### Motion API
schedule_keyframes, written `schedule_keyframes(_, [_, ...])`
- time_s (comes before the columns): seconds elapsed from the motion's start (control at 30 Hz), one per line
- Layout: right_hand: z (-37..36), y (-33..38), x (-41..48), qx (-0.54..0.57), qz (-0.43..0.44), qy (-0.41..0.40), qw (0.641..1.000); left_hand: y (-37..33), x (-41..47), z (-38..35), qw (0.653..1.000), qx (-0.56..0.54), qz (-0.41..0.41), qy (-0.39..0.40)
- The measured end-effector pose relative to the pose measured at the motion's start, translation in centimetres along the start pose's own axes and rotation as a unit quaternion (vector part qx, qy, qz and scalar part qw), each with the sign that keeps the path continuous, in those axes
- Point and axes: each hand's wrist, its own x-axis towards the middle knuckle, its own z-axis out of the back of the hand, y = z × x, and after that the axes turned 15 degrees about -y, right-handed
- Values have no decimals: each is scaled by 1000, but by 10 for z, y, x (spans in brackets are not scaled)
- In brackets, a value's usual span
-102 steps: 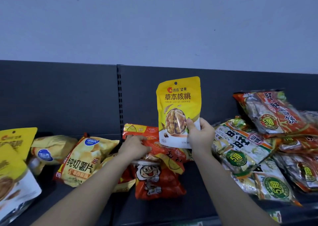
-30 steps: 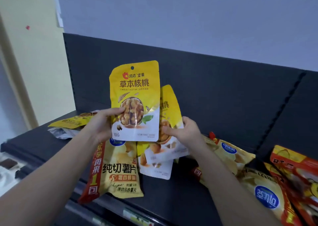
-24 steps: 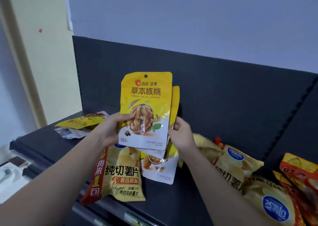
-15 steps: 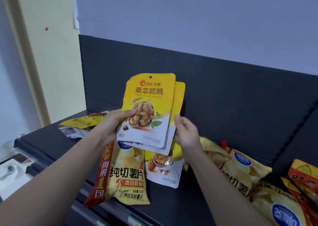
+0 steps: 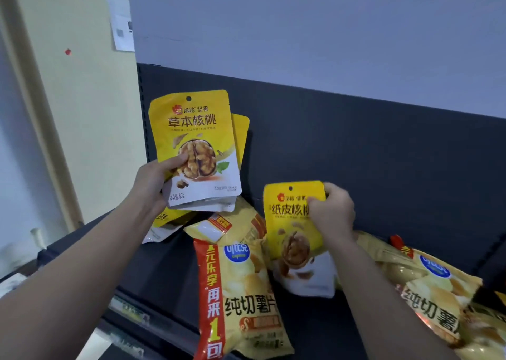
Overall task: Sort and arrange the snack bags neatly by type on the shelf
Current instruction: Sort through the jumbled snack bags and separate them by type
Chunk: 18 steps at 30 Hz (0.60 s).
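Observation:
My left hand grips a small stack of yellow walnut bags by its lower left corner and holds it upright against the dark back panel of the shelf. My right hand pinches the top right corner of another yellow walnut bag, which stands on the shelf to the right of the stack. A potato chip bag with a red strip lies flat in front, between my arms. One more yellow walnut bag lies flat under the held stack.
More potato chip bags lie at the right on the dark shelf. The shelf's left end meets a cream wall. Price labels run along the shelf's front edge.
My right hand let go of the stack and dropped to the right, taking hold of a separate walnut bag on the shelf. The left hand now holds the stack alone.

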Motion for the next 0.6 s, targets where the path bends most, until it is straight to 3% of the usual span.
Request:
schedule_keyframes(0.1, [1, 47, 1, 11, 111, -60, 992, -12, 19, 14, 1000, -1, -8, -4])
schedule_keyframes(0.2, [-3, 93, -6, 106, 152, -98, 978, -22, 28, 25, 999, 10, -27, -38])
schedule_keyframes(0.43, [-65, 145, -13, 396, -56, -23, 916, -33, 55, 48, 990, 56, -62, -111])
schedule_keyframes(0.6, [-130, 148, -32, 403, -154, 22, 902, -25, 88, 77, 981, 181, 17, -73])
